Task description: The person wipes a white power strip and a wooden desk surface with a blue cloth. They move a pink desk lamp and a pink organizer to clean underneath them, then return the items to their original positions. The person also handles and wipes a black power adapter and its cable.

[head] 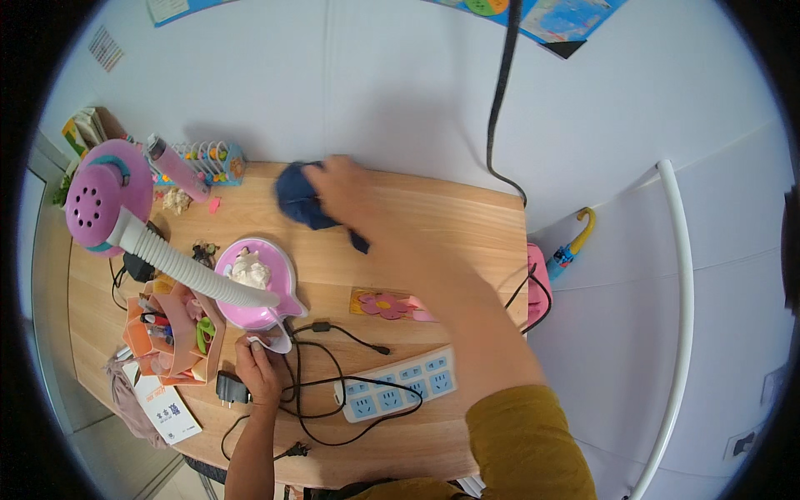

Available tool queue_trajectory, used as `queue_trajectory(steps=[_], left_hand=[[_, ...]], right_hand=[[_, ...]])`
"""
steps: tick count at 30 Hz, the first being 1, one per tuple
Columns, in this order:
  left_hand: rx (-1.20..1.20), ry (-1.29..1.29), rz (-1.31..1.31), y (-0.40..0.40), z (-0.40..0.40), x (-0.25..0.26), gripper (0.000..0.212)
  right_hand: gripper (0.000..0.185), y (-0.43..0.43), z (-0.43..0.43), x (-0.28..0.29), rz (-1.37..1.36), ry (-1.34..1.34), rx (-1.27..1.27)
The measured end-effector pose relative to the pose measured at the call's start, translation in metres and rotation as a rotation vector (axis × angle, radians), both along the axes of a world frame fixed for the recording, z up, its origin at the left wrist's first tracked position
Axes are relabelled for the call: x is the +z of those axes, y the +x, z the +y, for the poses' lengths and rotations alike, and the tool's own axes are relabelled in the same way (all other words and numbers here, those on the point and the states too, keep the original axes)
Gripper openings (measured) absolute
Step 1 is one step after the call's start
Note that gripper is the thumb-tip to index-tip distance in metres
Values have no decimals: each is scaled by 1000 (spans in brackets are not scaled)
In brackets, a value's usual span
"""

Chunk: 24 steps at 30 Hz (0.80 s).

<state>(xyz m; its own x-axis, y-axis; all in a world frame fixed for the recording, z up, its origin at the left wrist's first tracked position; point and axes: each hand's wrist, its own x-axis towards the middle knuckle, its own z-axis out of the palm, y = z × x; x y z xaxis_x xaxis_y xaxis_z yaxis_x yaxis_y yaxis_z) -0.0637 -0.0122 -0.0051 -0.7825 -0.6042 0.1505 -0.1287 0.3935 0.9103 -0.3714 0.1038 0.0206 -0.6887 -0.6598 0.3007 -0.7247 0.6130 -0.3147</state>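
My right hand (340,187), slightly blurred, reaches to the back of the wooden desk and grips a dark blue cloth (300,197) against the top. Near the front left, my left hand (257,369) pinches a thin white piece (278,344) beside the pink base of a desk lamp (284,265). A crumpled cream-coloured item (250,270) lies on that base. Black cables (340,375) coil just right of my left hand. A white and blue power strip (400,386) lies below my right forearm. Behind the strip is a pink flower ornament (384,305).
An orange organizer (181,331) with pens and green scissors stands at left, a black power adapter (232,389) near it. The lamp's pink head (103,200) rises at upper left beside a pink bottle (178,165). A black cord (500,100) hangs at the wall; a white pipe (681,312) stands right.
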Motion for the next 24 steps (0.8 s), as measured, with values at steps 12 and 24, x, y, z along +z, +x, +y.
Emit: queue_trajectory(steps=[12,24], left_hand=[[7,-158,-64,5,-5,-3,17],[9,-95,13,-1,1,2,19]], right_hand=[[47,23,303,1,110,383,-758],[55,131,271,17,27,146,-388]])
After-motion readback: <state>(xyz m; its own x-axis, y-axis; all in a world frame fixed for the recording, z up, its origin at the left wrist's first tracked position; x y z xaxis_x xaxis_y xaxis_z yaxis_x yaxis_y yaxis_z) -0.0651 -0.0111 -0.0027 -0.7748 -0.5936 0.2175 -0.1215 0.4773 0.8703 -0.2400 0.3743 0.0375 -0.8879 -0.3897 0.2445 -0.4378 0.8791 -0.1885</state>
